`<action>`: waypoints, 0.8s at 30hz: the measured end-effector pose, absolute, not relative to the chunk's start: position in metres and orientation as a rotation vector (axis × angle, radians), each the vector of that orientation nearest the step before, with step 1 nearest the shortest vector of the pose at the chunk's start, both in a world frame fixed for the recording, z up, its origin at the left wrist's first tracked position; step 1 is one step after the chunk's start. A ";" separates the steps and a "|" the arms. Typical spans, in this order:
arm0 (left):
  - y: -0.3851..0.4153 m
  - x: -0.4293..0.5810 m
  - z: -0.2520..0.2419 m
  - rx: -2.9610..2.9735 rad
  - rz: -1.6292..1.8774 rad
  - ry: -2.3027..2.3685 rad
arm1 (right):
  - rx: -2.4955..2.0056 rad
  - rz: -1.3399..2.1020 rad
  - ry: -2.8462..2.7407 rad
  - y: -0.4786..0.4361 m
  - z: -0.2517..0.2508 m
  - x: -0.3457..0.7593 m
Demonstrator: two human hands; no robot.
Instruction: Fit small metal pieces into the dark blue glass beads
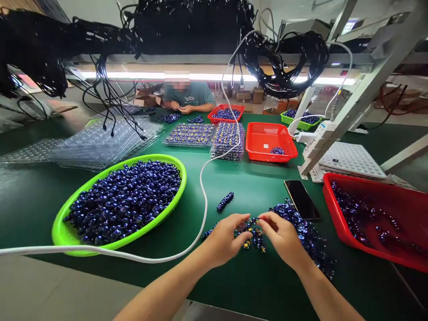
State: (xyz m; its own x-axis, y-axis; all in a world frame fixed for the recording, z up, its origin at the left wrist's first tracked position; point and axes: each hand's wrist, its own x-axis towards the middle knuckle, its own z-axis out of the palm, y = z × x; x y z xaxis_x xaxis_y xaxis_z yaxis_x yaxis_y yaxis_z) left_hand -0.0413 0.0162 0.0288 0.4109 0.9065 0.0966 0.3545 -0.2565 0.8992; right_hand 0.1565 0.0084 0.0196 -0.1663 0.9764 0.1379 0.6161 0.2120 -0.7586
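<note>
My left hand (224,240) is over the green table, its thumb and forefinger apart in a curve. Small shiny dark-blue ring-like parts (258,238), some with yellow, show between and below my hands; whether any rest in my left palm is hidden. With thumb and fingertips pinched, my right hand (282,236) grips one small dark-blue part (254,220) close to the left forefinger. A loose heap of blue parts (309,236) spreads beside and beyond my right hand. Past my left hand lies a short stacked row of blue parts (225,201).
A lime-green basket (183,178) full of blue parts stands left, a red bin (337,218) right. A phone (302,199) lies by the heap. A white cable (204,191) crosses the table. Filled trays (189,133) and a red basket (250,154) stand farther back, near a seated person (197,96).
</note>
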 end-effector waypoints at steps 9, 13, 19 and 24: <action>0.014 0.015 0.021 1.323 0.741 0.743 | -1.382 0.897 -1.271 -0.041 0.021 0.175; 0.011 0.013 0.018 1.370 0.736 0.736 | -1.341 0.962 -1.324 -0.043 0.013 0.181; 0.013 0.006 0.010 1.451 0.783 0.786 | -1.251 0.878 -1.593 -0.045 0.008 0.193; 0.009 0.008 0.007 1.624 0.831 0.805 | -1.187 0.669 -1.840 -0.043 0.007 0.184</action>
State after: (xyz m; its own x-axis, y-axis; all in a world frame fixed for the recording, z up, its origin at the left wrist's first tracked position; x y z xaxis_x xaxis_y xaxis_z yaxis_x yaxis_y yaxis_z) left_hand 0.0082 0.0090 0.0070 0.5254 0.8436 0.1107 0.0836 -0.1807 0.9800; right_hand 0.1844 -0.0428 0.0070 -0.2127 0.9108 0.3537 0.4713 0.4127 -0.7794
